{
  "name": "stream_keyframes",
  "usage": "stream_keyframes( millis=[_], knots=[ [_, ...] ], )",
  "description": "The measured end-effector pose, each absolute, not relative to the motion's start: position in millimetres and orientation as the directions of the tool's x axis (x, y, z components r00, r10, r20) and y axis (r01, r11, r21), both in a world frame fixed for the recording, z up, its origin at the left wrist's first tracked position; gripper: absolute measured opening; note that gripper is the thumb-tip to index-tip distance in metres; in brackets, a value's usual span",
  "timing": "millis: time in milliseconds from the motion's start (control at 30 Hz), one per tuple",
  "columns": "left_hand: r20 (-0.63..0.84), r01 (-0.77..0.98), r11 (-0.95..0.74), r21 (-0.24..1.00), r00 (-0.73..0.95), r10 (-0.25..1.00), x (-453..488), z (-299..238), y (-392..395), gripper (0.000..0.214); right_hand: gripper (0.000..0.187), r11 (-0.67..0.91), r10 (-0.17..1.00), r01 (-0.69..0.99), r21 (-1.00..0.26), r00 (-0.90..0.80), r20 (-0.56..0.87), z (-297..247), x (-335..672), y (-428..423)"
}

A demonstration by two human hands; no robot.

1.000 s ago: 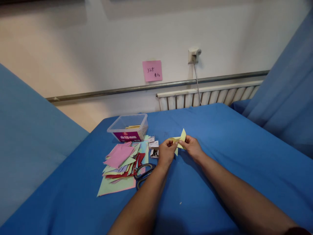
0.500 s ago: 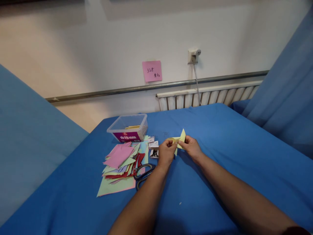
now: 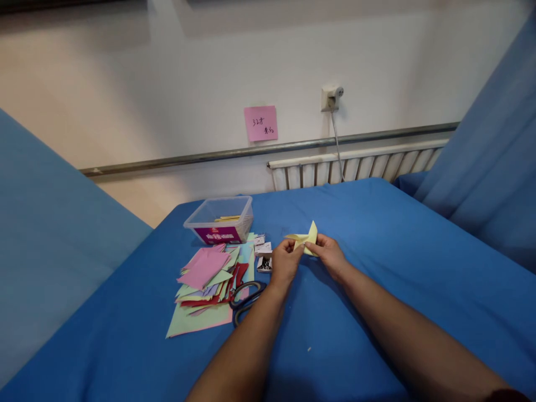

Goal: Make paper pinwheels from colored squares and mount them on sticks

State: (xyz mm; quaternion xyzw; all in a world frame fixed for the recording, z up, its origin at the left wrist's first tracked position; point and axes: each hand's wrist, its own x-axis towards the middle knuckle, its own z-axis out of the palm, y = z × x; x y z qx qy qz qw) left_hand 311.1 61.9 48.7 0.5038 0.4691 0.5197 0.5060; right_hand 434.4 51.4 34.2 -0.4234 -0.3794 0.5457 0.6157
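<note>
We look down on a table (image 3: 355, 212) covered in blue cloth. Toward its far edge, well in from the left edge, the left hand (image 3: 285, 263) and the right hand (image 3: 331, 257) hold up a piece of yellow paper (image 3: 310, 237), each pinching it between thumb and fingers. One corner points upward and another toward the left. We judge this piece well along: its corners are shaped and its middle gathered, where a small pale spot shows, too small for us to tell whether anything fastens it. The rest seems left to do: a loose pile of coloured paper (image 3: 205, 268) lies near the left edge, touched by neither hand. A clear plastic box (image 3: 221, 234) with yellow sticks (image 3: 228, 218) inside stands by the far left corner. Small white boxes (image 3: 263, 247) sit just beside the left hand, and scissors (image 3: 239, 304) lie partly hidden by the left forearm.
</note>
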Motion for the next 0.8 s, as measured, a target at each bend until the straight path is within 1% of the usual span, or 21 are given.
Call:
stream_keyframes(
  millis=[167,300,400,533,633,800],
  knots=[
    [-0.013,-0.09,0.014,0.996,0.003,1.0,310.4,53.7,59.1,0.025,0.034,0.049,0.995,-0.36,-0.932,0.104,0.012,34.8,435.2,51.3],
    [-0.019,-0.079,0.02,0.997,0.007,1.0,309.2,56.0,58.6,0.026,0.035,0.041,0.998,-0.386,-0.922,0.06,0.019,33.1,435.0,50.3],
    [-0.022,-0.081,0.023,0.996,0.013,1.0,309.1,56.3,58.6,0.028,0.036,0.032,0.998,-0.391,-0.92,0.061,0.009,32.5,434.7,49.5],
    [-0.059,-0.145,0.066,0.987,0.051,0.997,309.7,56.0,57.8,0.03,0.037,0.021,0.999,-0.406,-0.914,0.038,0.006,34.3,435.3,48.7],
    [-0.079,-0.166,0.086,0.982,0.052,0.996,309.3,56.0,57.3,0.028,0.036,0.025,0.999,-0.38,-0.924,0.039,0.011,35.5,435.9,49.2],
    [-0.09,-0.158,0.098,0.983,0.058,0.994,308.0,56.0,57.8,0.028,0.035,0.065,0.995,-0.29,-0.955,0.096,0.039,31.6,434.6,52.9]
  ],
)
